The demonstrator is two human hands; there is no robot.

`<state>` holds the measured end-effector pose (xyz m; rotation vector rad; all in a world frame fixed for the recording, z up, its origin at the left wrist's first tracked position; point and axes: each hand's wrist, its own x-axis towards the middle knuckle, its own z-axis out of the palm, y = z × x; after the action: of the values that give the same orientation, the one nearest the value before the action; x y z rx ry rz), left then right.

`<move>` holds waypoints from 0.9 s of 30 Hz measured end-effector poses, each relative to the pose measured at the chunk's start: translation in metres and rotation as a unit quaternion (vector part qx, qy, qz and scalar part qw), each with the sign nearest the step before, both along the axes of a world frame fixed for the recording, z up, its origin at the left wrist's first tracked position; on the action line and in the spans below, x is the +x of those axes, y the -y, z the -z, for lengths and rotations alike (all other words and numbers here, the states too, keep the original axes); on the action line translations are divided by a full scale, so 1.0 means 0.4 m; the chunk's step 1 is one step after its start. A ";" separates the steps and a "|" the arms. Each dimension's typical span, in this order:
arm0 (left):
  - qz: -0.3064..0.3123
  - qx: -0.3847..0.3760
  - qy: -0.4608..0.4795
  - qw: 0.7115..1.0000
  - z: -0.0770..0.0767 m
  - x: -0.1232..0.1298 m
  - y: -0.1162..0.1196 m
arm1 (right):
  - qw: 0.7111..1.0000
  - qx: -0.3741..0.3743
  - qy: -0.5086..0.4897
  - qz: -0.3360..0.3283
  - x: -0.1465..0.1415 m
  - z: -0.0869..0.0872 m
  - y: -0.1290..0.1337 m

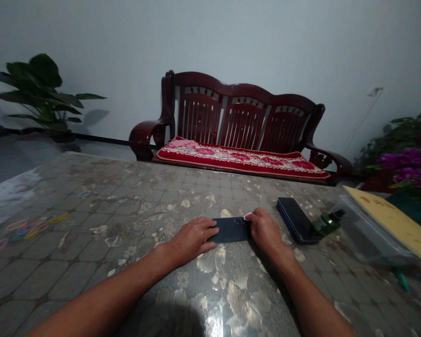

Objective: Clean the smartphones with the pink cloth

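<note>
A dark phone (229, 230) lies back side up on the patterned tabletop, its camera lenses near the right end. My left hand (192, 238) rests on the phone's left end with its fingers slightly apart. At the other end, my right hand (265, 232) is closed on a small pinkish-white piece (247, 216), which touches the phone beside the lenses. The rest of that piece is hidden under my fingers.
Right of my hands are a dark phone-like stack (296, 220), a green bottle (328, 223) and a clear plastic box (365, 234) under a yellow board (393, 220). Colourful rubber bands (28, 230) lie left. Behind the table (133, 187) stands a wooden bench (245, 117).
</note>
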<state>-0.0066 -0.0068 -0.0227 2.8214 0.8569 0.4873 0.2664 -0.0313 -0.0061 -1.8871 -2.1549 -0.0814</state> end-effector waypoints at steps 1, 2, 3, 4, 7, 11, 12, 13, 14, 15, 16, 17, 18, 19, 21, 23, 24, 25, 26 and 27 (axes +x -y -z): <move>0.000 -0.002 0.001 1.000 0.001 0.000 -0.001 | 1.000 -0.003 0.001 0.000 0.001 -0.003 0.004; -0.001 -0.006 0.002 1.000 0.002 0.000 -0.001 | 1.000 -0.007 0.003 0.002 0.000 -0.006 0.009; -0.002 -0.009 0.002 1.000 0.003 0.000 -0.001 | 1.000 -0.012 0.005 0.005 -0.001 -0.010 0.014; -0.002 -0.013 0.003 1.000 0.003 0.000 -0.001 | 1.000 -0.019 0.009 0.007 -0.004 -0.014 0.020; -0.003 -0.015 0.002 1.000 0.002 0.000 0.001 | 0.999 -0.040 0.025 0.007 -0.014 -0.026 0.036; -0.003 -0.008 0.001 1.000 -0.004 0.001 0.004 | 0.998 -0.044 0.036 -0.006 -0.025 -0.029 0.053; -0.003 -0.008 0.002 1.000 -0.006 0.001 0.005 | 0.999 -0.040 0.034 -0.007 -0.026 -0.027 0.056; -0.003 -0.007 0.004 1.000 -0.007 0.002 0.005 | 0.999 -0.035 0.032 -0.007 -0.026 -0.023 0.058; -0.004 -0.007 0.006 1.000 -0.008 0.002 0.005 | 0.999 -0.029 0.030 -0.008 -0.025 -0.019 0.060; -0.005 -0.007 0.007 1.000 -0.008 0.002 0.005 | 0.999 -0.023 0.027 -0.009 -0.024 -0.014 0.062; -0.005 -0.009 0.007 1.000 -0.008 0.002 0.005 | 1.000 -0.017 0.025 -0.010 -0.024 -0.009 0.064; -0.004 -0.010 0.008 1.000 -0.007 0.001 0.004 | 1.000 -0.011 0.024 -0.011 -0.025 -0.003 0.067; -0.004 -0.012 0.009 1.000 -0.005 0.001 0.003 | 1.000 -0.006 0.023 -0.012 -0.028 0.003 0.071; -0.003 -0.013 0.012 1.000 -0.003 0.000 0.002 | 1.000 -0.002 0.022 -0.015 -0.032 0.009 0.075; -0.001 -0.015 0.019 1.000 0.001 0.000 0.001 | 0.999 0.007 0.015 -0.031 -0.047 0.018 0.086; -0.001 -0.011 0.023 1.000 0.004 0.000 -0.001 | 0.998 0.014 0.002 -0.067 -0.065 0.023 0.096; 0.000 -0.008 0.022 1.000 0.005 -0.001 -0.001 | 0.996 0.015 -0.005 -0.087 -0.072 0.023 0.099; 0.000 -0.005 0.021 1.000 0.006 -0.001 -0.001 | 0.994 0.014 -0.010 -0.104 -0.076 0.021 0.101; 0.000 -0.002 0.020 1.000 0.006 -0.001 -0.001 | 0.993 0.013 -0.014 -0.113 -0.077 0.019 0.101; 0.001 0.000 0.018 1.000 0.005 -0.001 -0.001 | 0.994 0.010 -0.014 -0.112 -0.074 0.015 0.100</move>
<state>-0.0071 -0.0065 -0.0248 2.8038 0.8479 0.5350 0.2369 -0.0712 -0.0120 -1.6131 -2.3207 -0.0306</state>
